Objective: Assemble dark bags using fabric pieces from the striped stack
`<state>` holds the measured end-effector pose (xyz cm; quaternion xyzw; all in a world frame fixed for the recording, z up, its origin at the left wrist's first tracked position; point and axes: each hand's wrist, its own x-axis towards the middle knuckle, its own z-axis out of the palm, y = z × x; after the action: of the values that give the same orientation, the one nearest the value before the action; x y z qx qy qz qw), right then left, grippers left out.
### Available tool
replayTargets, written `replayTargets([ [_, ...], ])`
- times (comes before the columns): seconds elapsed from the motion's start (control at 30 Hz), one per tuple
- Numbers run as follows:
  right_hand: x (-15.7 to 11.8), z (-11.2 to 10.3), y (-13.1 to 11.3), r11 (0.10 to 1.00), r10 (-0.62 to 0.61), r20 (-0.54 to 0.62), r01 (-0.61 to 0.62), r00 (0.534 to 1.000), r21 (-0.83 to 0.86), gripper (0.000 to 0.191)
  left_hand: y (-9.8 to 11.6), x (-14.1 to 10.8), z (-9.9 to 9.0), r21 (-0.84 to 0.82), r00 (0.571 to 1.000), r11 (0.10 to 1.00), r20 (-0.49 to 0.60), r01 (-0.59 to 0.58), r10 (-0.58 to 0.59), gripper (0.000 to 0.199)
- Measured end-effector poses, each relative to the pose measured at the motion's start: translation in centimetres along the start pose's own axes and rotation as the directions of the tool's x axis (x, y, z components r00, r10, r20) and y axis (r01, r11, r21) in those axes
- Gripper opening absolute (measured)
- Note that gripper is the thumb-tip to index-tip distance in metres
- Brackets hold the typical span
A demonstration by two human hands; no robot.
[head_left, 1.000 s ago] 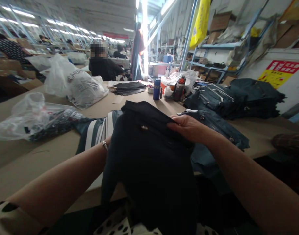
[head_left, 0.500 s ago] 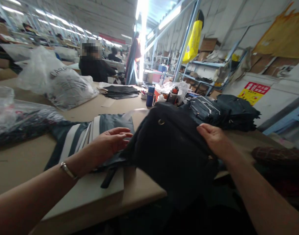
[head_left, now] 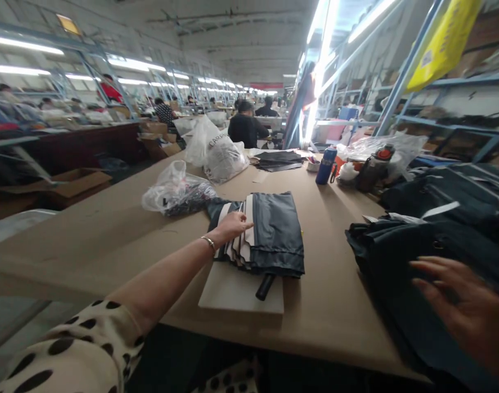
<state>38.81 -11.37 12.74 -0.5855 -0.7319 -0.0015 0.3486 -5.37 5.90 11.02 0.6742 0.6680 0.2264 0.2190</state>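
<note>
Resting flat, left hand lies fingers extended on stack of folded fabric pieces at centre of surface, grasping nothing. Right hand, at 4 o'clock, spread open on dark garment, not gripping. Plastic bag at 10 o'clock from stack.

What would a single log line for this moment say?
left hand: open, fingers on stacked fabric pieces | right hand: open, over dark garment | table: plastic bag, blue bottle

Bare table left; plastic bag and bottles crowd the far side.
</note>
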Motion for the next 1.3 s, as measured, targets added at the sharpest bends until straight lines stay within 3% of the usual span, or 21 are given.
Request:
replayTargets([
  [0.13, -2.1, 6.8, -4.1, 0.994, -0.101, 0.120, 0.096, 0.988, 0.043, 0.025, 2.0, 0.8, 1.0, 0.248, 0.998, 0.969, 0.070, -0.020, 0.003, 0.047],
  [0.27, -4.0, 10.4, -6.8, 0.984, -0.125, 0.175, 0.099, 0.977, 0.149, 0.022, 3.3, 1.5, 1.3, 0.346, 0.996, 0.938, 0.087, -0.009, -0.022, 0.047],
  [0.43, -5.7, 11.0, -7.6, 0.966, -0.164, 0.242, 0.105, 0.956, 0.236, 0.019, 3.7, 2.1, 0.6, 0.318, 1.000, 0.948, 0.003, 0.008, -0.009, 0.038],
  [0.5, -6.1, 10.6, -7.1, 0.959, -0.173, 0.249, 0.105, 0.953, 0.265, 0.019, 4.6, 1.5, 0.3, 0.262, 0.999, 0.964, -0.006, -0.048, 0.051, 0.032],
  [0.6, -5.9, 9.8, -6.4, 0.959, -0.154, 0.155, 0.110, 0.976, 0.261, 0.020, 7.1, -1.1, 0.3, 0.145, 0.977, 0.966, 0.014, -0.213, 0.213, 0.030],
  [0.7, -4.0, 7.6, -7.3, 0.970, -0.188, -0.040, 0.192, 0.981, 0.151, 0.024, 10.3, -5.2, 0.3, 0.067, 0.892, 0.890, 0.036, -0.451, 0.450, 0.031],
  [0.8, -0.9, 4.7, -9.9, 0.940, -0.340, -0.187, 0.336, 0.922, -0.053, 0.032, 13.3, -9.1, -0.1, 0.221, 0.664, 0.631, 0.131, -0.744, 0.736, 0.030],
  [0.87, 1.0, 3.1, -11.7, 0.900, -0.421, -0.169, 0.386, 0.891, -0.205, 0.036, 14.7, -10.9, -0.5, 0.334, 0.526, 0.440, 0.233, -0.833, 0.818, 0.030],
  [0.93, 2.0, 2.4, -12.9, 0.876, -0.404, -0.021, 0.380, 0.914, -0.297, 0.031, 15.5, -12.0, -0.6, 0.385, 0.437, 0.308, 0.314, -0.870, 0.843, 0.027],
  [1.0, 2.1, 2.5, -13.2, 0.885, -0.284, 0.191, 0.333, 0.940, -0.324, 0.018, 15.6, -12.7, -0.3, 0.398, 0.397, 0.248, 0.356, -0.884, 0.846, 0.020],
  [1.07, 1.7, 2.9, -12.8, 0.909, -0.161, 0.342, 0.274, 0.926, -0.313, 0.014, 15.1, -13.5, 0.2, 0.397, 0.373, 0.230, 0.333, -0.888, 0.866, 0.015],
  [1.13, 1.3, 3.1, -12.0, 0.942, -0.075, 0.363, 0.185, 0.929, -0.280, 0.015, 14.2, -14.9, 0.9, 0.384, 0.315, 0.229, 0.178, -0.895, 0.932, 0.018],
  [1.2, 1.2, 2.9, -11.1, 0.978, -0.004, 0.290, 0.064, 0.957, -0.198, 0.015, 13.3, -16.6, 1.8, 0.287, 0.263, 0.255, -0.013, -0.923, 0.965, 0.025],
  [1.23, 1.3, 2.6, -10.8, 0.989, 0.034, 0.234, 0.001, 0.972, -0.145, 0.016, 12.9, -17.4, 2.4, 0.182, 0.278, 0.291, -0.098, -0.939, 0.956, 0.027],
  [1.27, 1.4, 2.4, -10.5, 0.995, 0.067, 0.170, -0.052, 0.983, -0.089, 0.018, 12.7, -18.0, 3.1, 0.041, 0.340, 0.350, -0.153, -0.936, 0.928, 0.026],
  [1.3, 1.5, 2.2, -10.4, 0.995, 0.091, 0.110, -0.088, 0.990, -0.035, 0.021, 12.5, -18.5, 3.8, -0.123, 0.449, 0.433, -0.177, -0.893, 0.876, 0.023],
])
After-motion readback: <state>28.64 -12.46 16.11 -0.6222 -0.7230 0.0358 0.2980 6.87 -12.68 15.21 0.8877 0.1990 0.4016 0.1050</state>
